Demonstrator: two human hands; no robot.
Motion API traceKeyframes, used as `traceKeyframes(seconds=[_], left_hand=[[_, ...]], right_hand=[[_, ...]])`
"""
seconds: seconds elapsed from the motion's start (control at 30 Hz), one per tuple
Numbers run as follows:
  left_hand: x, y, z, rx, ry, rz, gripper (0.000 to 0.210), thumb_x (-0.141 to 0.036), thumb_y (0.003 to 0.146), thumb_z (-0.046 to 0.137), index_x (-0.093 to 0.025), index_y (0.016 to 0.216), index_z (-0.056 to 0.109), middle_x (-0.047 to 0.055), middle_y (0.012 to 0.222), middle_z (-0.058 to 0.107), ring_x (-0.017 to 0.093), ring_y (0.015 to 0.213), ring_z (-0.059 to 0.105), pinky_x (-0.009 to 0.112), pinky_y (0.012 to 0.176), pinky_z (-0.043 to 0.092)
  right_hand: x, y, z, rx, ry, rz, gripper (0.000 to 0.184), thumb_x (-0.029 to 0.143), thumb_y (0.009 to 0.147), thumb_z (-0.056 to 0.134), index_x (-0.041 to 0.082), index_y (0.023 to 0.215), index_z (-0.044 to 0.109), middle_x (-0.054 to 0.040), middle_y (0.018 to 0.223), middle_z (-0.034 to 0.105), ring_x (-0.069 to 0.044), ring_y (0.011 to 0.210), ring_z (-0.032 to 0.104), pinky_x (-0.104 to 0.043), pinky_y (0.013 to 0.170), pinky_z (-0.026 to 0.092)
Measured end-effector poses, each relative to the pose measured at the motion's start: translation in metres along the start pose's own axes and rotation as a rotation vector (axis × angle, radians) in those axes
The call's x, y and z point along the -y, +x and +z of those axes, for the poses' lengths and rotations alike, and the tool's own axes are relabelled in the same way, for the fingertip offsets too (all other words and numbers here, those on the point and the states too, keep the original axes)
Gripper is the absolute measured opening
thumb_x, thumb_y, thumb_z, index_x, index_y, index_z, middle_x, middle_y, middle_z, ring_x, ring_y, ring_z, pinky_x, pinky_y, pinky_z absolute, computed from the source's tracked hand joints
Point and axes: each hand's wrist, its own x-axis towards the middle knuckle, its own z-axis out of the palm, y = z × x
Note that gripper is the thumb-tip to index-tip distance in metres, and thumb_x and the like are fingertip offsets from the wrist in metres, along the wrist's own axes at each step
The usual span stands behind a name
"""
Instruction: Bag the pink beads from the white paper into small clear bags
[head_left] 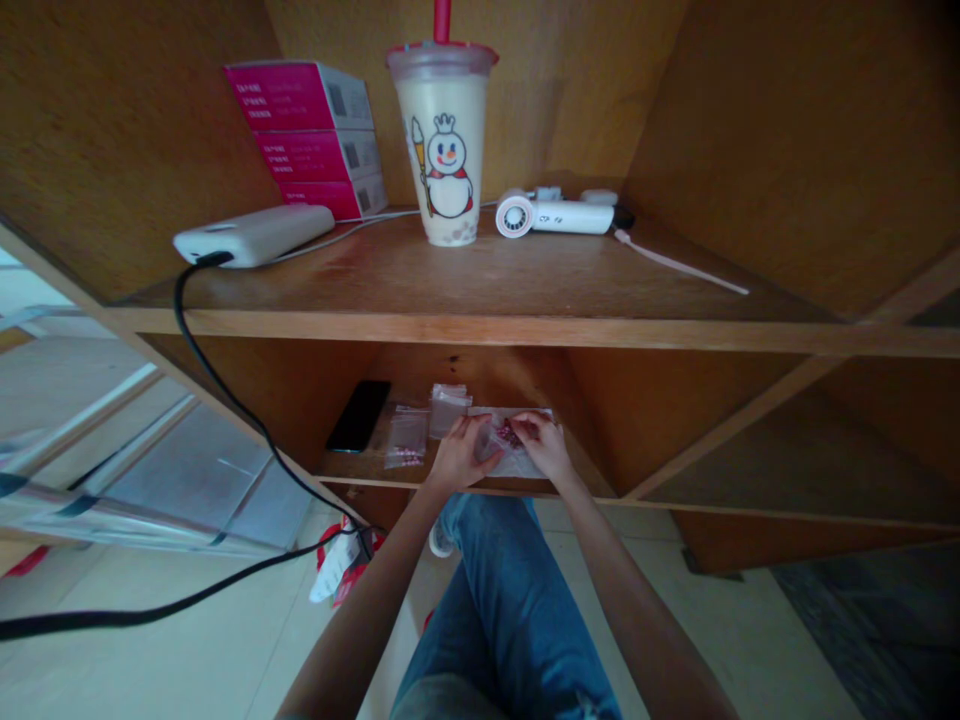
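Observation:
In the lower compartment, a small clear plastic bag [493, 436] with dark red beads [508, 433] beside its middle lies over a pale sheet [525, 462]. My left hand [459, 456] curls at the bag's left side, its thumb and fingers around the plastic. From the right, my right hand [546, 446] reaches in with bent fingers, the tips pinched at the beads. Exactly what those tips grip is too small to make out. Left of my hands lie a zip bag with reddish beads [407, 440] and a few clear zip bags [448, 408].
A black phone [359, 416] lies at the compartment's left. The shelf above carries a milk tea cup [444, 150], pink boxes [300, 120], a white power bank [255, 236] and a handheld fan [555, 216]. A black cable [225, 378] hangs down the left side.

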Motion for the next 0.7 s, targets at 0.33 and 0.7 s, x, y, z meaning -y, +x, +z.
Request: traceKeyframes(seconds=[0.33, 0.7], left_hand=[[0.0009, 0.0004, 0.0004, 0.005, 0.021, 0.0, 0.05, -0.037, 0.074, 0.058, -0.02, 0.118, 0.04, 0.008, 0.105, 0.055, 0.024, 0.105, 0.048, 0.039, 0.089, 0.043], [0.0025, 0.0008, 0.0019, 0.021, 0.027, -0.004, 0.054, -0.037, 0.073, 0.06, -0.021, 0.12, 0.038, 0.007, 0.105, 0.054, 0.024, 0.105, 0.048, 0.038, 0.088, 0.043]], right_hand=[[-0.0071, -0.0022, -0.0053, -0.064, -0.318, 0.11, 0.017, 0.031, 0.079, 0.052, 0.025, 0.083, 0.067, -0.0018, 0.094, 0.067, -0.021, 0.093, 0.053, -0.034, 0.08, 0.035], [-0.0094, -0.0008, -0.0012, -0.017, -0.385, 0.157, 0.019, 0.036, 0.079, 0.052, 0.026, 0.082, 0.068, -0.0037, 0.093, 0.066, -0.023, 0.095, 0.051, -0.037, 0.079, 0.033]])
